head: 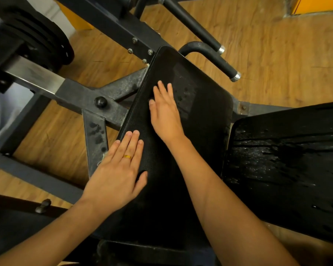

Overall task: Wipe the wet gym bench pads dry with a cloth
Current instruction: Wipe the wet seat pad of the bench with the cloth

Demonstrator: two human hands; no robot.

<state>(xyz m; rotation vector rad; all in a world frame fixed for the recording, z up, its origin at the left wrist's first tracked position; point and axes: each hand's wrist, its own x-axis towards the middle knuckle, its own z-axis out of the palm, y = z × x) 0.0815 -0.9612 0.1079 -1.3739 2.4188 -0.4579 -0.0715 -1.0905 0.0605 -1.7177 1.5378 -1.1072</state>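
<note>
Wood-look floor (277, 45) runs under a dark steel bench frame (75, 93), with weight plates (37, 41) at far left. Two black pads sit on it. The middle pad (206, 121) looks matte and mostly dry at its near end, with a few drops (183, 95) toward its far end. The right pad (286, 160) is plainly wet, streaked and beaded, so I judge the job under half done. Both hands lie flat on the middle pad, fingers straight, gripping nothing: right hand (166, 114) farther, left hand (117, 169) nearer at the pad's left edge, wearing a gold ring (127, 156). No cloth is in view. No brand or writing is readable.
</note>
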